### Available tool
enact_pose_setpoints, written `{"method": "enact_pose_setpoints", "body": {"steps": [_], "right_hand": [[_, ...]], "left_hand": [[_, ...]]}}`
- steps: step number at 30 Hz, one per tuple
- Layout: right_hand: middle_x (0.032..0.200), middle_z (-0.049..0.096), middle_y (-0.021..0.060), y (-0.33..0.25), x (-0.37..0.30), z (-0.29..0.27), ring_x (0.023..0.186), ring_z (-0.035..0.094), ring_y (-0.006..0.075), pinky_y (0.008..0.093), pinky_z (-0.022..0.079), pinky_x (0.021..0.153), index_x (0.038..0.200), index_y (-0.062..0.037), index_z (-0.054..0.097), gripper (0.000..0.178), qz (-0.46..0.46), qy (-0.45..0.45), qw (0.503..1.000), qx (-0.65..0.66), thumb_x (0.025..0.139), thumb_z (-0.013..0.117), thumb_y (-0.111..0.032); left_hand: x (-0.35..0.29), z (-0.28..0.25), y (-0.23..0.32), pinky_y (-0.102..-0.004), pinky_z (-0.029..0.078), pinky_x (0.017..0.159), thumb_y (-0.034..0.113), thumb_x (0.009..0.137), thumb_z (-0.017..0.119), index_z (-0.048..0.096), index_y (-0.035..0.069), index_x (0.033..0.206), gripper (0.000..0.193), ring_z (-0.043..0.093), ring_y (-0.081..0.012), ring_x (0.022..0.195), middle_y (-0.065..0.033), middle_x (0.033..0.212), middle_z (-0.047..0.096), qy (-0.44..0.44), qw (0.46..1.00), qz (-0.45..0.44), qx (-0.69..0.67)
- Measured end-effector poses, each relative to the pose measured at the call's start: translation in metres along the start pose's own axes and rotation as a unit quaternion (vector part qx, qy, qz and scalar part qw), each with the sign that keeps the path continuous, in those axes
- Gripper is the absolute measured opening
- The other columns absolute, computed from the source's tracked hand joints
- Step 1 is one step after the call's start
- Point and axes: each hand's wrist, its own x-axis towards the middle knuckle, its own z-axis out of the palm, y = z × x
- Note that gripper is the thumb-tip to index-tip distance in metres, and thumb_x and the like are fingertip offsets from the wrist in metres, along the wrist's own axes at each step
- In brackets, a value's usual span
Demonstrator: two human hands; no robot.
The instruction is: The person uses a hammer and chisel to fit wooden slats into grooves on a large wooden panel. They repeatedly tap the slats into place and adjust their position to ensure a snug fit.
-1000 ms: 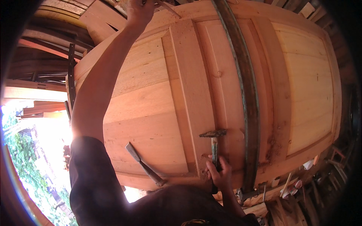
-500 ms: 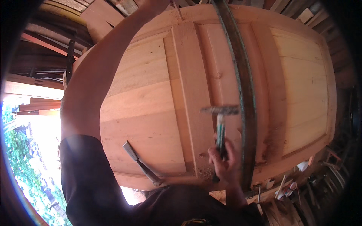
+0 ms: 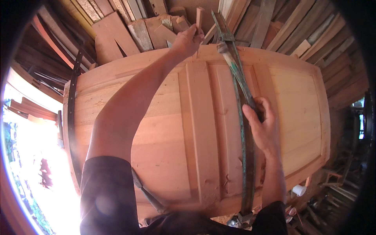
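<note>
Reddish wooden peg (image 3: pixel 199 16) pinched in my left fingers, hammer (image 3: pixel 237 74) out beside it

My left hand (image 3: pixel 188 44) grips the peg, which stands roughly upright at the far edge of the panelled door (image 3: pixel 203 129); I can't tell whether its lower end is seated in the wood. My right hand (image 3: pixel 264 125) is wrapped around the hammer's handle, the head tipped away from me, apart from the peg but near it.

Half a second ago that hammer was over the nearer half of the door; now it reaches out to the far rail. As I judge it, this brings tool and peg to the same working spot.

Under the hammer, a greenish metal clamp bar (image 3: pixel 247 172) crosses the door from far edge to near. A dark, holed bar (image 3: pixel 72 117) runs along the left end. Close to my body, a chisel (image 3: pixel 148 196) lies on the door, partly behind my left sleeve (image 3: pixel 107 188).

Off the near right corner is a white tub (image 3: pixel 299 190); I can't make out what it holds. Beyond the far edge, boards and offcuts (image 3: pixel 111 37) lean and pile up.
</note>
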Motion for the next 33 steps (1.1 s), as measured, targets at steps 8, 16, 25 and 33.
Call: {"method": "enact_pose_setpoints", "body": {"steps": [8,16,25,33], "right_hand": [[0.080,0.060,-0.0039,-0.084,0.075,-0.026,0.068,0.056,0.0017,0.0184,0.043,0.057,0.129,-0.0081,0.069,0.038,-0.211,0.211,0.950,0.095,0.110,0.062,-0.040],[0.080,0.068,0.0093,-0.078,0.125,-0.021,0.070,0.065,0.0232,0.0421,0.054,0.066,0.100,0.0021,0.064,0.050,-0.259,0.192,0.904,-0.282,0.109,0.056,-0.046],[0.070,0.060,0.0079,-0.089,0.128,-0.022,0.065,0.059,0.0209,0.0439,0.049,0.065,0.097,-0.0003,0.067,0.048,-0.295,0.189,0.923,-0.159,0.111,0.054,-0.044],[0.085,0.063,0.0103,-0.100,0.121,-0.105,0.083,0.062,0.0221,0.0384,0.049,0.077,0.107,-0.0021,0.069,0.045,-0.160,0.119,0.950,-0.239,0.109,0.057,-0.046]], "left_hand": [[0.000,0.001,-0.001,-0.0501,0.058,0.084,0.020,0.103,0.062,0.061,0.009,0.110,0.014,0.074,-0.0418,0.096,-0.0183,0.099,0.076,-0.004,0.999,0.014,0.037],[0.000,0.006,-0.009,-0.0504,0.058,0.085,0.018,0.103,0.061,0.060,0.010,0.112,0.013,0.073,-0.0431,0.098,-0.0191,0.100,0.075,-0.005,1.000,0.016,0.025],[0.000,0.010,-0.015,-0.0507,0.057,0.085,0.019,0.102,0.063,0.060,0.010,0.114,0.015,0.073,-0.0421,0.098,-0.0190,0.099,0.075,-0.011,0.999,0.028,0.018],[0.005,0.012,-0.014,-0.0559,0.057,0.084,0.017,0.101,0.062,0.058,0.010,0.111,0.013,0.071,-0.0473,0.097,-0.0218,0.101,0.074,-0.020,0.999,0.010,0.029]]}}
